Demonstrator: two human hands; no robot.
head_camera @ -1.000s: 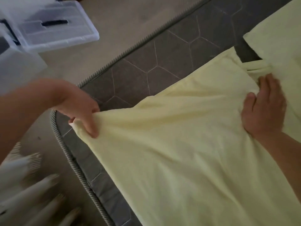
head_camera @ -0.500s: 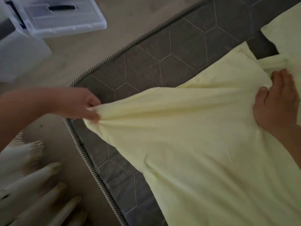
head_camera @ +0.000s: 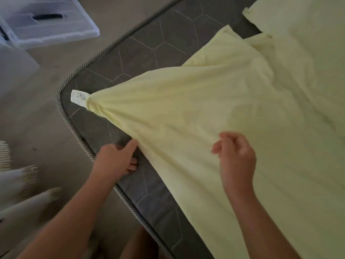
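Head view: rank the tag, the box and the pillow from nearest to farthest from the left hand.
1. Tag, just ahead of the left hand, at the sheet corner.
2. Box, on the floor, far left.
3. Pillow, across the mattress, far right.

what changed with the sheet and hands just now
The left hand let go of the sheet corner, which now lies bunched near the mattress corner, white label showing, and moved back to the sheet's side edge. The right hand lifted off the far end and drew nearer, fingers curled. The storage box stayed.
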